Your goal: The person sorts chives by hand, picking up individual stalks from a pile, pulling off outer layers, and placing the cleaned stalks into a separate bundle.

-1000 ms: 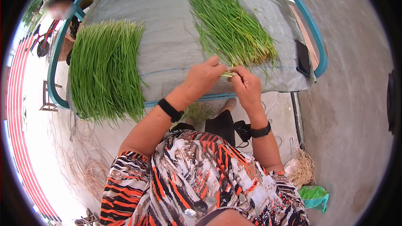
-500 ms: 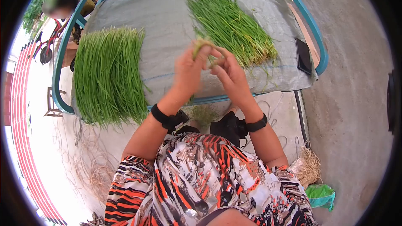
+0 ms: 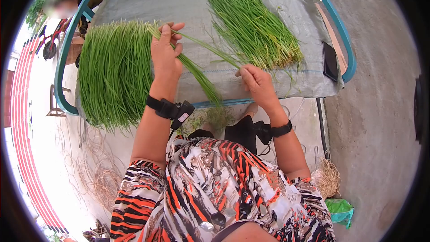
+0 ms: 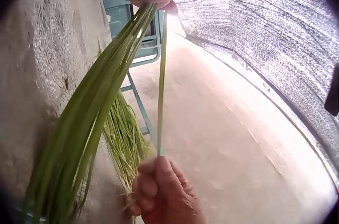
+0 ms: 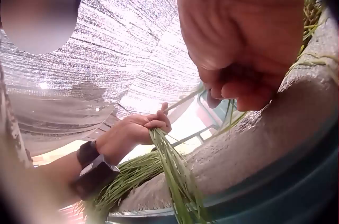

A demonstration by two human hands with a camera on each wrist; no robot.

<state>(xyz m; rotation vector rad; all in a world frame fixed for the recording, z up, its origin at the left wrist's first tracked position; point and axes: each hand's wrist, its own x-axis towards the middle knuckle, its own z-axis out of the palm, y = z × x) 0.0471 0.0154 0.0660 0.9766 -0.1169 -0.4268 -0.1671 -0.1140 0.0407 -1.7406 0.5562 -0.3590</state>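
In the head view my left hand grips a small bunch of green stalks beside the large left pile; the bunch hangs down toward the near edge. My right hand pinches the end of one or more thin stalks stretched between the two hands. In the left wrist view the strand runs taut down to my right hand. In the right wrist view the bunch droops from my left hand. The right pile lies beyond my right hand.
A grey sheet covers the teal-framed surface, with a black phone at its right edge. Another person is at the upper left. Dry strands and a green bag lie on the ground at the lower right.
Both hands were close together near the right pile, then higher at the middle. Now they are apart, the left beside the left pile, with stalks stretched between them.
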